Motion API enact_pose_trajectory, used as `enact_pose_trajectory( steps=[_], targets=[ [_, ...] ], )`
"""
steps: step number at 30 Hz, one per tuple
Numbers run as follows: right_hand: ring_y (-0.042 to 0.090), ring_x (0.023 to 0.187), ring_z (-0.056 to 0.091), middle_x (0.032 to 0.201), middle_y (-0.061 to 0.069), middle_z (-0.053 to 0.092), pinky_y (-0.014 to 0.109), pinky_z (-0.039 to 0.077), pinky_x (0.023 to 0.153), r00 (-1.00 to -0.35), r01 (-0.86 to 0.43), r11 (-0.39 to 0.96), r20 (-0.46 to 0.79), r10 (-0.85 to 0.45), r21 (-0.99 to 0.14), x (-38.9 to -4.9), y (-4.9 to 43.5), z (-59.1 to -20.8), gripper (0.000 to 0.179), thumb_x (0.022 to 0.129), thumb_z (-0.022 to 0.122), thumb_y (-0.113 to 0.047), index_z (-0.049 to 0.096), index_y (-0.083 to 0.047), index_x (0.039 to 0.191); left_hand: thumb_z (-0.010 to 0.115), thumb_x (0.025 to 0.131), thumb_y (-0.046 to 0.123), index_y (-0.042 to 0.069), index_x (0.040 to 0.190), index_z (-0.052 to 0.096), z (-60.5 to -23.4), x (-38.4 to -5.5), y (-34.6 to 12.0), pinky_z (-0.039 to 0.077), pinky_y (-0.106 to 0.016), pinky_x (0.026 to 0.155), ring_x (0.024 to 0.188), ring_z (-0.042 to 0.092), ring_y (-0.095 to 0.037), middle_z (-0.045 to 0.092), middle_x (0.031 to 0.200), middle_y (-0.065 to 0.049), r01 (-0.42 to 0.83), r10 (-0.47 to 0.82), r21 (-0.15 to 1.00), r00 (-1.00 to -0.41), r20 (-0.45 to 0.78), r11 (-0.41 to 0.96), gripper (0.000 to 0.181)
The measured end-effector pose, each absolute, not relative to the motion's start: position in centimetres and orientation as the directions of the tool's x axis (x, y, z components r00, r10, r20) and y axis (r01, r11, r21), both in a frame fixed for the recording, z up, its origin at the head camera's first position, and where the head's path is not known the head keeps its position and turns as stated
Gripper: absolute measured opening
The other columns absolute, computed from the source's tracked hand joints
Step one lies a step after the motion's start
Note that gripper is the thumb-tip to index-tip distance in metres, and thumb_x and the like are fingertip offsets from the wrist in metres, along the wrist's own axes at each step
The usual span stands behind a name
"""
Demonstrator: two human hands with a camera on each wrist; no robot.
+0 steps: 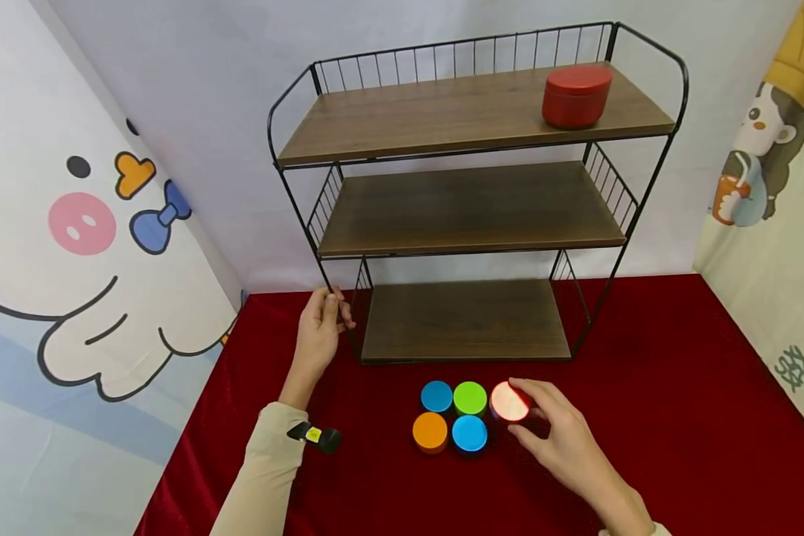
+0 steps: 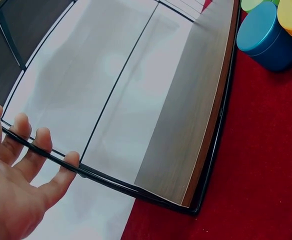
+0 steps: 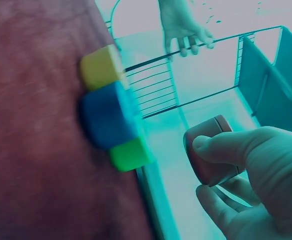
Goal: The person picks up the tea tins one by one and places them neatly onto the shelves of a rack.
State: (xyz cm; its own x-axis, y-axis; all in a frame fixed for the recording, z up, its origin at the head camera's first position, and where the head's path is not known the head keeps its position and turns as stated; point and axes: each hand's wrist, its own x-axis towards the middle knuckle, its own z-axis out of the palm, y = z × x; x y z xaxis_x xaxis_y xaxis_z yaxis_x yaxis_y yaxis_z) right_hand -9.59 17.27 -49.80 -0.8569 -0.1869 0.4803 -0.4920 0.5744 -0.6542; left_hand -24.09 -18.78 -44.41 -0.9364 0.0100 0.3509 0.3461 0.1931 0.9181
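Observation:
My right hand (image 1: pixel 563 439) pinches a small round red tin (image 3: pixel 211 150) between thumb and fingers. In the head view glare whitens most of the tin's lid (image 1: pixel 509 402), which appears just right of a green-lidded tin (image 1: pixel 470 399). Beside that one stand a blue tin (image 1: pixel 437 396), an orange tin (image 1: pixel 430 432) and a second blue tin (image 1: pixel 470 434), grouped closely on the red cloth. My left hand (image 1: pixel 320 324) holds the black wire side frame of a three-tier shelf rack (image 1: pixel 469 212) at its lower left, fingers over the rod in the left wrist view.
A larger red tin (image 1: pixel 576 97) stands on the right of the rack's top shelf. The bottom shelf (image 1: pixel 465 320) sits just behind the grouped tins. Red cloth (image 1: pixel 677 417) covers the table, and printed cloth walls (image 1: pixel 60 298) rise at both sides.

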Motion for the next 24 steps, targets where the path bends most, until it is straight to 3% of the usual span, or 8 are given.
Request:
enact_pose_trajectory(
  steps=[3, 8, 15, 24],
  targets=[
    [0.015, 0.111, 0.063, 0.126, 0.009, 0.064, 0.004, 0.050, 0.089, -0.832, -0.530, 0.559, 0.519, -0.195, -0.638, -10.1, 17.0, -48.6, 0.075, 0.066, 0.091, 0.011, 0.063, -0.003, 0.133, 0.034, 0.113, 0.023, -0.001, 0.111, 0.049, -44.5, -24.1, -18.8, 0.060, -0.032, 0.071, 0.074, 0.059, -0.025, 0.052, 0.087, -0.026, 0.354, 0.004, 0.915, -0.933, 0.360, 0.196, 0.028],
    [0.018, 0.107, 0.063, 0.126, 0.010, 0.064, 0.008, 0.052, 0.090, -0.789, -0.591, 0.527, 0.574, -0.219, -0.610, -11.0, 16.5, -46.3, 0.076, 0.067, 0.091, 0.011, 0.062, -0.003, 0.135, 0.034, 0.113, 0.022, 0.004, 0.109, 0.049, -44.6, -24.1, -18.8, 0.059, -0.030, 0.069, 0.074, 0.057, -0.024, 0.052, 0.087, -0.028, 0.365, 0.002, 0.908, -0.928, 0.372, 0.204, 0.024],
    [0.020, 0.100, 0.065, 0.128, 0.013, 0.064, 0.004, 0.048, 0.092, -0.725, -0.661, 0.515, 0.640, -0.254, -0.545, -12.1, 16.1, -42.6, 0.076, 0.067, 0.091, 0.012, 0.062, -0.003, 0.136, 0.034, 0.113, 0.021, 0.004, 0.109, 0.049, -44.6, -24.1, -18.8, 0.058, -0.028, 0.069, 0.074, 0.056, -0.023, 0.051, 0.087, -0.029, 0.361, 0.011, 0.911, -0.930, 0.367, 0.201, 0.023],
    [0.019, 0.096, 0.065, 0.129, 0.015, 0.064, 0.005, 0.047, 0.094, -0.643, -0.723, 0.539, 0.707, -0.295, -0.432, -14.3, 16.0, -37.4, 0.074, 0.069, 0.091, 0.009, 0.062, -0.003, 0.136, 0.034, 0.113, 0.022, 0.006, 0.108, 0.049, -44.5, -24.1, -18.6, 0.059, -0.033, 0.070, 0.073, 0.055, -0.022, 0.051, 0.085, -0.025, 0.365, 0.004, 0.913, -0.929, 0.370, 0.184, 0.023]
  ],
)
